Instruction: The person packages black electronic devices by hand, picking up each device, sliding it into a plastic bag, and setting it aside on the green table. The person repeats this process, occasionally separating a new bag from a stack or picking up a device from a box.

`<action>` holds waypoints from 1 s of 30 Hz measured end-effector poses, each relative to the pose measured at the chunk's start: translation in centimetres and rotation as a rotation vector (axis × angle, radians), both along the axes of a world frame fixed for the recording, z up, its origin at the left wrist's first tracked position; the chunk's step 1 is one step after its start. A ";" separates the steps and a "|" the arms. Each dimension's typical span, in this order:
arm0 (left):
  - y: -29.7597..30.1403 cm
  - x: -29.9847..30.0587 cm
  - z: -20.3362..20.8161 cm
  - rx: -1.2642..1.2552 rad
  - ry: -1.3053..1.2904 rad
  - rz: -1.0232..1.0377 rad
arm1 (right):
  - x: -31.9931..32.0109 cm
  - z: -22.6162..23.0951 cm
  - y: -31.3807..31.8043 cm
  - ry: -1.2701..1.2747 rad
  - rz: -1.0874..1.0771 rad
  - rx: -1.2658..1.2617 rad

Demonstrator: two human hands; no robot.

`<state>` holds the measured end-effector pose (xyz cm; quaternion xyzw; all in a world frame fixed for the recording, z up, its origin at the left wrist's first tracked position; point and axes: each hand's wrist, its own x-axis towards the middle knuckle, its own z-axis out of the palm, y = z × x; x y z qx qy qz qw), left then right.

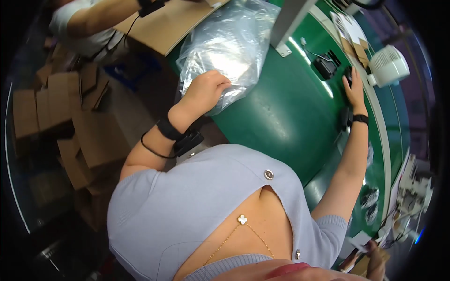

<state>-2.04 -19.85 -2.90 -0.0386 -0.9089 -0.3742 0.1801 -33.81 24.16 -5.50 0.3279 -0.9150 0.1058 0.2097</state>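
At the far middle of the table lies a large clear plastic bag (225, 51), crumpled and shiny. My left hand (206, 91) is on its near part, closed, with the fingers curled onto the film. Over at the right, my right hand (356, 91) reaches along the table's raised edge. Its fingers are long and straight, with a small dark object (348, 74) between them and the thumb; its kind is hard to make out. Left of that hand sits a black box-shaped device (325, 65) with a thin cable.
A white fan-like device (389, 65) stands beyond my right hand. A metal post (288, 28) rises from the green table (267, 117). Cardboard boxes (70, 103) are piled at left. Another person's arm (103, 16) is by a cardboard sheet (164, 25); another hand (375, 262) shows lower right.
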 end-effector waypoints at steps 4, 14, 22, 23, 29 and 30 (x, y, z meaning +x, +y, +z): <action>0.1 -0.2 2.8 -0.110 -0.308 0.029 | 2.4 3.3 -1.4 -0.126 -0.087 0.186; -0.5 -1.1 2.7 0.324 -0.542 -0.146 | 2.7 0.2 0.4 -0.229 -0.235 -0.298; -0.1 1.4 1.3 1.435 -0.358 -0.171 | 21.2 9.6 -11.2 -1.198 0.391 -1.553; 1.0 1.8 1.2 1.476 -0.207 -0.225 | 23.0 10.2 -12.1 -1.237 0.502 -1.560; 5.8 1.7 3.7 1.023 0.115 -0.691 | 30.5 11.6 -15.1 -1.315 0.721 -1.512; 6.7 1.4 4.1 0.971 0.037 -0.791 | 31.3 11.8 -15.5 -1.309 0.707 -1.510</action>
